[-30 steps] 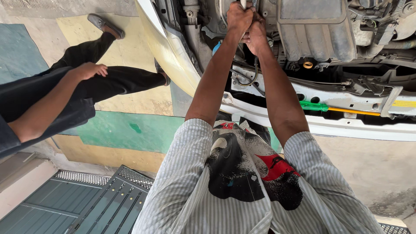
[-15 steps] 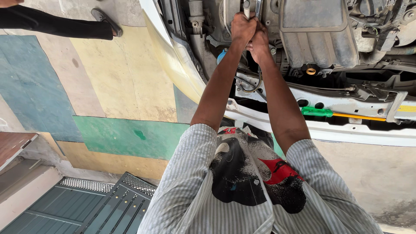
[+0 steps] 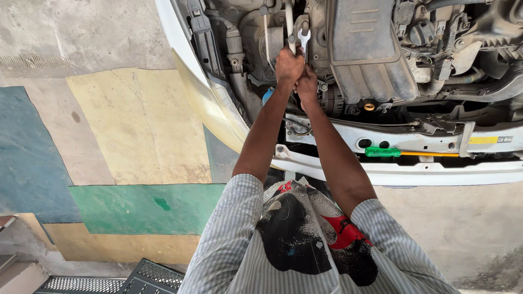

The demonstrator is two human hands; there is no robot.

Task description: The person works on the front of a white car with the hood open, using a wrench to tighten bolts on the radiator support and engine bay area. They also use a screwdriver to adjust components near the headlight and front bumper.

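Both my arms reach forward into the open engine bay of a white car (image 3: 425,171). My left hand (image 3: 288,65) and my right hand (image 3: 307,81) are clasped together around the shaft of a silver open-ended spanner (image 3: 303,39), whose jaw sticks up above my fists. The spanner stands among grey engine parts, beside a thin metal pipe (image 3: 289,19) and left of a dark plastic cover (image 3: 368,51). What the lower end of the spanner sits on is hidden by my hands.
A green-handled screwdriver (image 3: 408,153) lies across the white front crossmember. A round filler opening (image 3: 370,106) shows below the cover. The concrete floor (image 3: 131,125) has yellow, green and blue painted patches. A metal grating (image 3: 150,275) lies at the bottom left.
The view has moved toward the engine bay. The other person's legs and shoes at the upper left have dropped out of sight. My hands stay clasped on the spanner.
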